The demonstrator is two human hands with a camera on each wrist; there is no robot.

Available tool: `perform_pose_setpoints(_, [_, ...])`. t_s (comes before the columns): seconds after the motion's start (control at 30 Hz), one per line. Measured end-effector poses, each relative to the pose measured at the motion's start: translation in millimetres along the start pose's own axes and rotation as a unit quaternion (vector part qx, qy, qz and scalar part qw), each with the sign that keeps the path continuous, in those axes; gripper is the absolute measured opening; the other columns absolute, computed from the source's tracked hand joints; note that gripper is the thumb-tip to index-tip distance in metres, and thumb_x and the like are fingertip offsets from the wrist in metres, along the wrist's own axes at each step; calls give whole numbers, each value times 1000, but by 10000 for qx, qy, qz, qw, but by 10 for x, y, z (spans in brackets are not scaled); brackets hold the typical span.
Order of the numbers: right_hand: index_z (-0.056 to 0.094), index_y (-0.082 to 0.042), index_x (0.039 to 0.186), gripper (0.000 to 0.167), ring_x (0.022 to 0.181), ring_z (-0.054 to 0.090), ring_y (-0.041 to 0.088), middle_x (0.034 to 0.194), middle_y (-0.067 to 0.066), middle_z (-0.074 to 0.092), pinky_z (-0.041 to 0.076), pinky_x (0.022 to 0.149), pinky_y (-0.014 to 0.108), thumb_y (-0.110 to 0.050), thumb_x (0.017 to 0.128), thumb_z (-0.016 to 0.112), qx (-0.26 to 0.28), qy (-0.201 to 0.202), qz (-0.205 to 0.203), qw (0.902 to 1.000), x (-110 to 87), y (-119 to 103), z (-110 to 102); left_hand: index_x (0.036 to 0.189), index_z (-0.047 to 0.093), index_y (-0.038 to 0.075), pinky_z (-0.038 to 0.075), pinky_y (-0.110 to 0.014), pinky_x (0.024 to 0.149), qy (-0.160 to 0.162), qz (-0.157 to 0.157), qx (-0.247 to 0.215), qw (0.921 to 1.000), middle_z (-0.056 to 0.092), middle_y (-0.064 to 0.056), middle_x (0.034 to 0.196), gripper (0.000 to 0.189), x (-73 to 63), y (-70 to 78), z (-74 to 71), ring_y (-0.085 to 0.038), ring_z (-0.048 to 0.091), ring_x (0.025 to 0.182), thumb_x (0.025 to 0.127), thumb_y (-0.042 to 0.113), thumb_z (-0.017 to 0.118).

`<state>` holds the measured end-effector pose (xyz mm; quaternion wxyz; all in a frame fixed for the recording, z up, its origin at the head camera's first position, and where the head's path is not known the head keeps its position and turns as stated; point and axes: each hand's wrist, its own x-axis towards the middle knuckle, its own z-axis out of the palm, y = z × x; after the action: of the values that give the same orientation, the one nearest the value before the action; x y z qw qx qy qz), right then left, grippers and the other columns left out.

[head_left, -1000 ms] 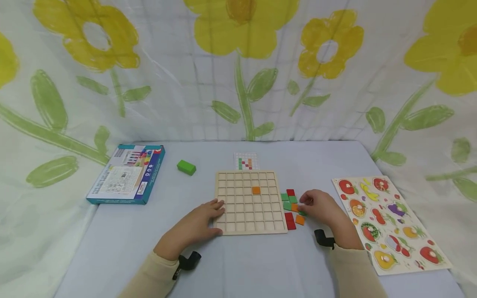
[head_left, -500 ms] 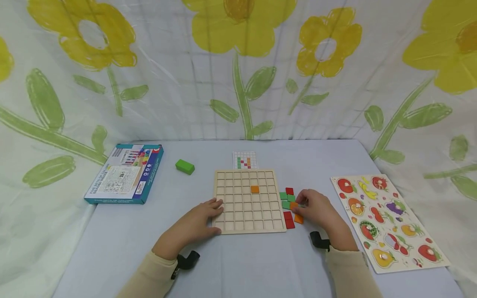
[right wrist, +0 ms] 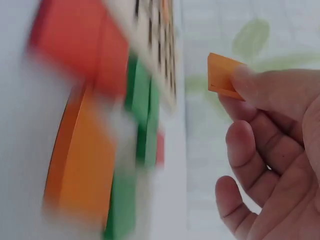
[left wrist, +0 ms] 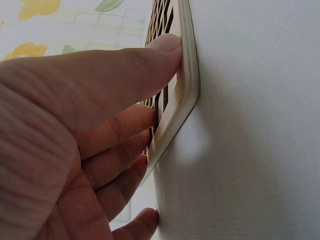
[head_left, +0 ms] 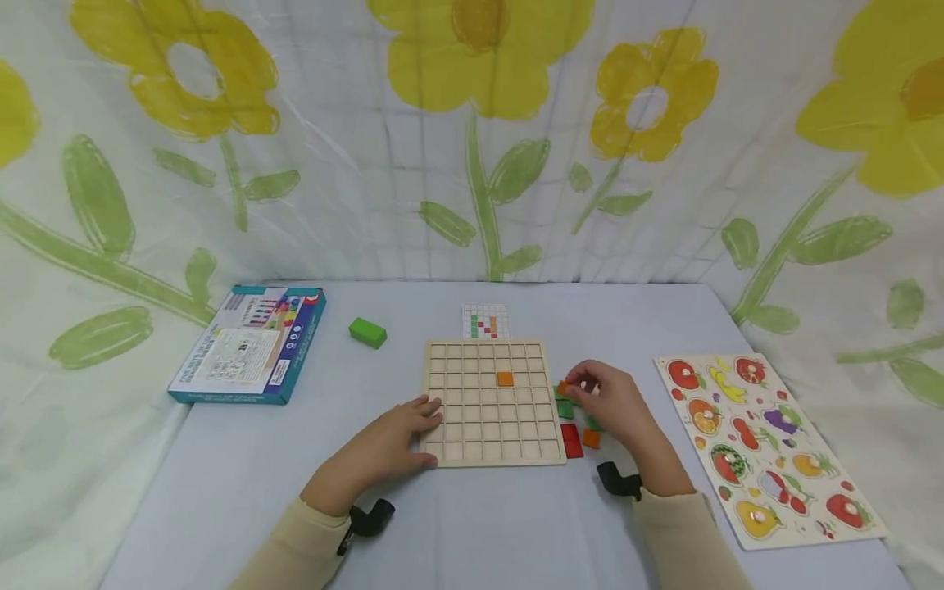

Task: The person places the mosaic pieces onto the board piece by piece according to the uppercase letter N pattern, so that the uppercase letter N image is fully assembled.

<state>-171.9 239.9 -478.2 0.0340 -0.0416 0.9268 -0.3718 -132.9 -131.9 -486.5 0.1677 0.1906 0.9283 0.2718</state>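
Note:
The wooden grid board (head_left: 483,416) lies at the middle of the table, one orange square tile (head_left: 505,379) set in its upper part. On the board's left edge rests my left hand (head_left: 389,442), fingers loosely extended; the thumb (left wrist: 162,52) lies over the rim in the left wrist view. My right hand (head_left: 614,403) pinches another orange tile (right wrist: 220,74) between thumb and forefinger, raised above the loose tiles. Beside the board's right edge lie red tiles (head_left: 571,441), green tiles (head_left: 565,409) and an orange tile (head_left: 592,439), some hidden under the right hand.
A small pattern card (head_left: 487,321) lies behind the board. To the left are a green block (head_left: 368,333) and a flat blue-edged box (head_left: 247,344). A fruit puzzle board (head_left: 770,451) occupies the right side. A flowered curtain (head_left: 332,164) hangs behind the table.
My right hand has picked up an orange tile from the loose pile and moved it up and left toward the board's right edge. The left hand stays on the board.

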Motion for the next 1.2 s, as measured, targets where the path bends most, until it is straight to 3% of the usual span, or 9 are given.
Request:
perform_pose_setpoints(0.23, [75, -17, 109, 7, 90, 60, 21, 100, 0, 73, 53, 75, 32, -13, 104, 75, 137, -445, -317, 9984, 254, -344, 348, 152, 63, 4, 32, -57, 133, -36, 29, -13, 10000, 49, -6, 171, 69, 21, 5, 10, -32, 35, 165, 91, 20, 90])
perform_pose_setpoints(0.43, [77, -17, 105, 5, 85, 60, 18, 99, -2, 75, 52, 78, 34, -13, 102, 78, -93, -459, -310, 9984, 352, -468, 537, 153, 63, 5, 33, -56, 133, -51, 11, 22, 10000, 48, -4, 171, 68, 28, -8, 29, -31, 35, 165, 92, 22, 90])
perform_pose_setpoints(0.6, [78, -13, 105, 3, 81, 58, 18, 97, -3, 74, 52, 75, 34, -14, 103, 76, -222, -572, -314, 9976, 354, -487, 581, 153, 63, 5, 33, -57, 133, -29, -2, 65, 10000, 49, -5, 171, 69, 31, -17, 28, -32, 36, 165, 92, 21, 90])
perform_pose_setpoints(0.83, [78, -17, 104, 5, 87, 59, 18, 101, -3, 72, 53, 81, 34, -12, 103, 76, -357, -842, -310, 9953, 344, -499, 588, 154, 62, 6, 33, -57, 133, -42, -31, 83, 10000, 48, -4, 171, 69, 33, -18, 28, -31, 35, 165, 92, 22, 90])
perform_pose_setpoints(1.2, [81, -18, 96, 10, 85, 57, 17, 103, -1, 71, 53, 81, 35, -9, 101, 78, -692, -737, -715, 9923, 354, -468, 620, 153, 63, 6, 32, -57, 133, -32, -67, 56, 10000, 48, -4, 171, 70, 20, 0, 22, -30, 34, 166, 91, 22, 90])
